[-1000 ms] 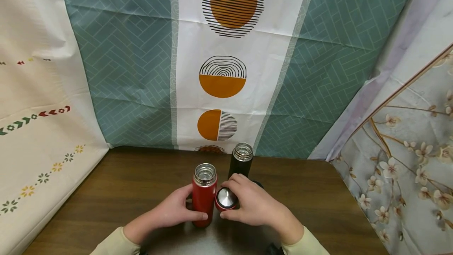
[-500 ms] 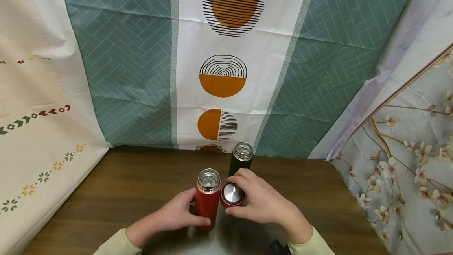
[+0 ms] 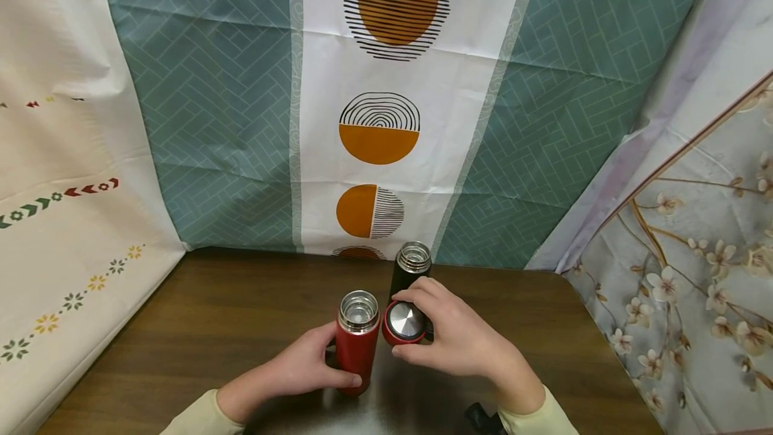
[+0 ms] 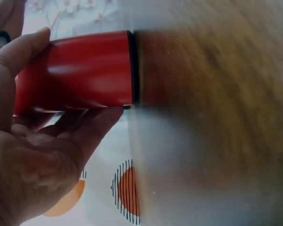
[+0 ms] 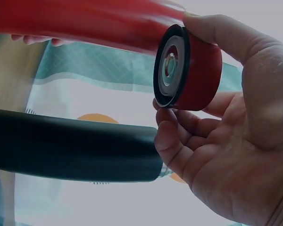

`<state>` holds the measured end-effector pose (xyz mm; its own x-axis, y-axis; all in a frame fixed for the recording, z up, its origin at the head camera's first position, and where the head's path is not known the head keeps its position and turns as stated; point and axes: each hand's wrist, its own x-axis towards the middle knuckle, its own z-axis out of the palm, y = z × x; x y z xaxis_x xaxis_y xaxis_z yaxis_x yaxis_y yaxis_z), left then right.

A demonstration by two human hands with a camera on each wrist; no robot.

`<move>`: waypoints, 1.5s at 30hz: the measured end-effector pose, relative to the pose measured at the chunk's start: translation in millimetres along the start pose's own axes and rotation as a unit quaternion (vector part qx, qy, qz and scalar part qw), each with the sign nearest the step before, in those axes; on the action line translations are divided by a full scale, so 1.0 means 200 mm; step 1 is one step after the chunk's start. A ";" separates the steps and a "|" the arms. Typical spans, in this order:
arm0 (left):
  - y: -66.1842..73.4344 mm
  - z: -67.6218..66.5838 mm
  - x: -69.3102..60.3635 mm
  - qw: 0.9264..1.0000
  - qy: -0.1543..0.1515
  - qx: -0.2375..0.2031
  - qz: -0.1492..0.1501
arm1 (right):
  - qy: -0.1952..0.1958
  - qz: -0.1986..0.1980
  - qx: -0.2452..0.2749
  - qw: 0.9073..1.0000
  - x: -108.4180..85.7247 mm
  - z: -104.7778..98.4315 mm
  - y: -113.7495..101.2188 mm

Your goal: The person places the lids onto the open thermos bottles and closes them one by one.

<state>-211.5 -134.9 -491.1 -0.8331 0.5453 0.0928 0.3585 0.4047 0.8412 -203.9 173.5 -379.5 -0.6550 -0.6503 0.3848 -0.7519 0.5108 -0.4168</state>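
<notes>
My left hand (image 3: pixel 302 366) grips a red bottle (image 3: pixel 356 361) low on its body; the bottle stands upright on the table with its steel mouth uncovered. In the left wrist view the thumb and fingers lie around the red bottle (image 4: pixel 85 70). Just right of the bottle's mouth, my right hand (image 3: pixel 465 334) holds a red cap (image 3: pixel 406 321) with a silver top, between thumb and fingers. The right wrist view shows the cap's hollow underside and red side (image 5: pixel 203 75). Behind the cap stands a black bottle (image 3: pixel 404 278), also uncovered, its lower part hidden by the right hand.
The brown wooden table (image 3: pixel 241 301) reaches back to a patterned cloth (image 3: pixel 223 119). A small dark object (image 3: pixel 479 416) lies near the right forearm. Part of another dark item shows behind the right hand's fingers. Printed cloths hang on both sides.
The right hand has carried the red cap to the right and slightly up, away from the red bottle. The left hand and red bottle have shifted a little right and nearer.
</notes>
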 end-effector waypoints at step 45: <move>0.01 0.03 0.06 1.000 -0.013 -0.018 0.004 | 0.054 -0.028 0.015 0.998 0.05 -0.08 -0.06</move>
<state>-217.2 -122.7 -491.6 -0.8194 0.5668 0.0856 0.3486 0.3741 0.8594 -202.1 169.6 -357.4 -0.6176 -0.6119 0.4940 -0.7859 0.4568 -0.4167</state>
